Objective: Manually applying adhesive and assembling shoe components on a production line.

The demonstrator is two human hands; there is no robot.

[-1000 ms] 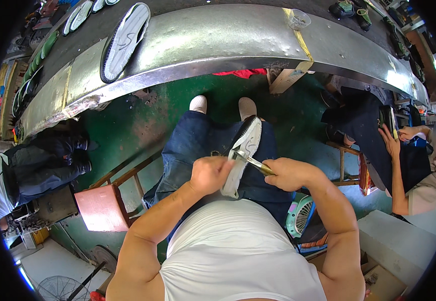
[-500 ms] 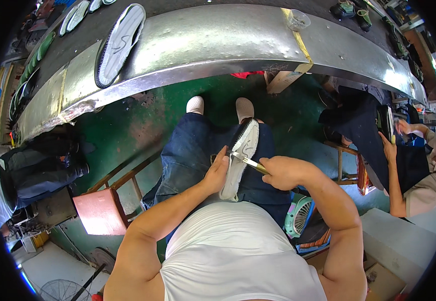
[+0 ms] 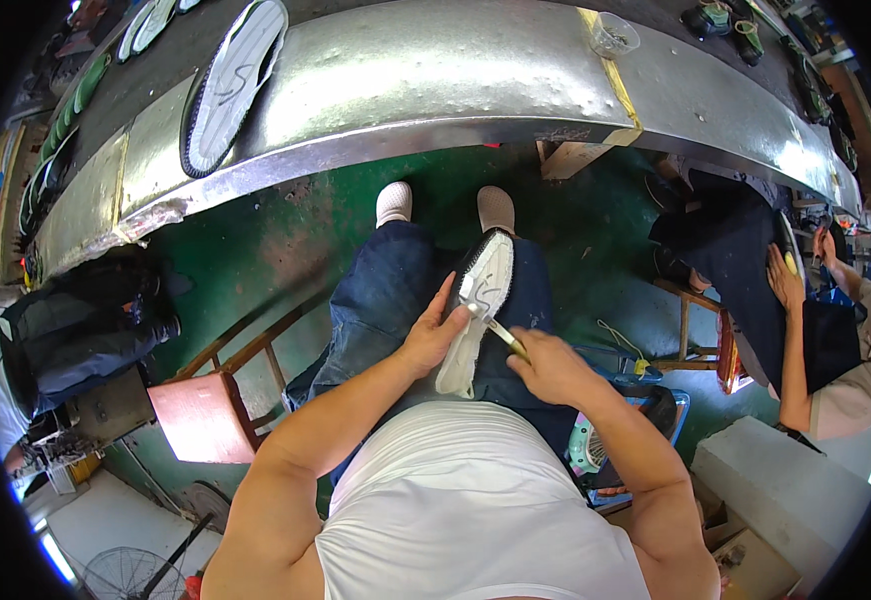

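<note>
A shoe (image 3: 496, 268) lies bottom up across my lap, its pale underside marked with a dark scrawl and its edge black and stitched. My left hand (image 3: 436, 335) grips its left side, thumb over the underside. In my right hand (image 3: 546, 366) is the pale handle of a small hammer (image 3: 496, 331). Its metal head rests on or just over the middle of the shoe, close to my left thumb; whether they touch, I cannot tell. My right fingers wrap the handle and look slightly blurred.
A metal-edged bench (image 3: 405, 75) crosses ahead, bearing another upturned shoe (image 3: 232, 88) and a clear plastic cup (image 3: 613, 36). A pink-seated stool (image 3: 202, 417) stands left, a green fan (image 3: 585, 445) by my right hip. A co-worker's hand (image 3: 784, 280) is at the right.
My right hand has shifted slightly down and toward me, and the hammer handle slants more steeply. My left hand still grips the shoe. The co-worker's hands have moved. The whole view has shifted slightly.
</note>
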